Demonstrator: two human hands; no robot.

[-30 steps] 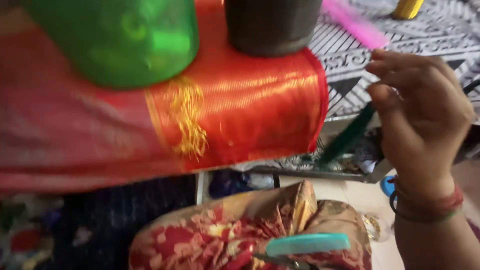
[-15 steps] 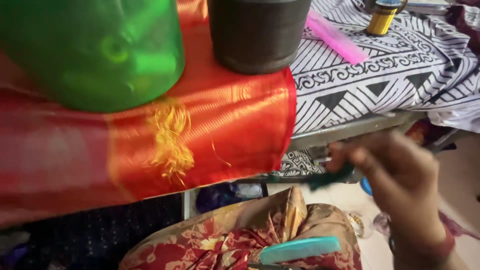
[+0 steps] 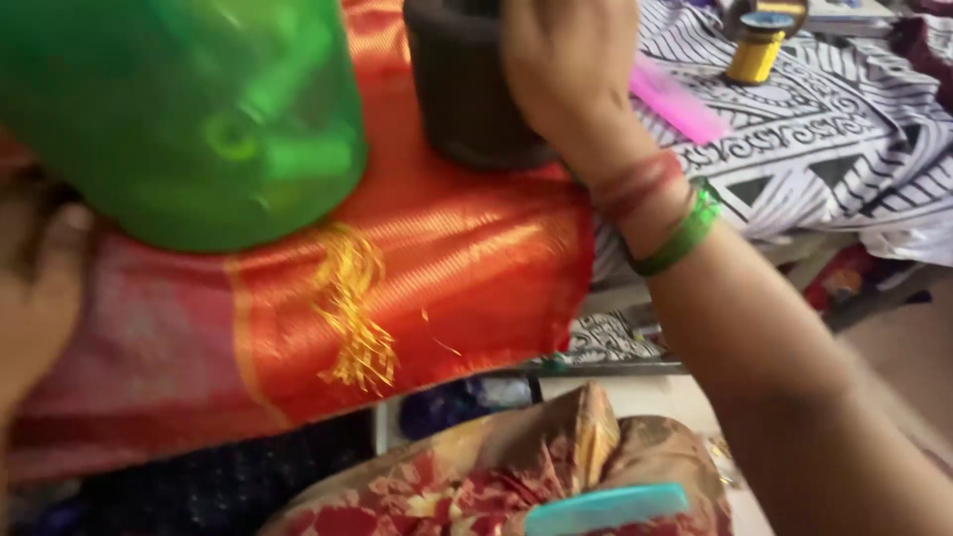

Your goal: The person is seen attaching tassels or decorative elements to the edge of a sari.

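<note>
My right hand (image 3: 566, 69) was up at twelve o'clock, its back toward me, laid against the right side of the dark round container (image 3: 467, 84); the fingers went over the far side and out of sight, so I could not tell whether they were closed on it or only resting there. Red thread and a green bangle (image 3: 685, 233) sat on that wrist. The container stood on the red and gold cloth (image 3: 437, 268), which hung over the near edge of the worktop with a yellow tassel (image 3: 352, 318) at about six o'clock from the green plastic jar (image 3: 199, 119). That jar, blurred, filled the view at ten o'clock, well apart from the container. My left hand (image 3: 35, 298) showed only as a blur at nine o'clock, just beside the jar's lower left; I could not tell how it was set. Past my right wrist, at one o'clock, a pink comb (image 3: 685, 104) lay on the black and white patterned sheet (image 3: 824, 139), with a small yellow bottle (image 3: 759, 45) beyond it. Down at five o'clock a teal comb (image 3: 606, 508) rested on floral cloth (image 3: 476, 486).
</note>
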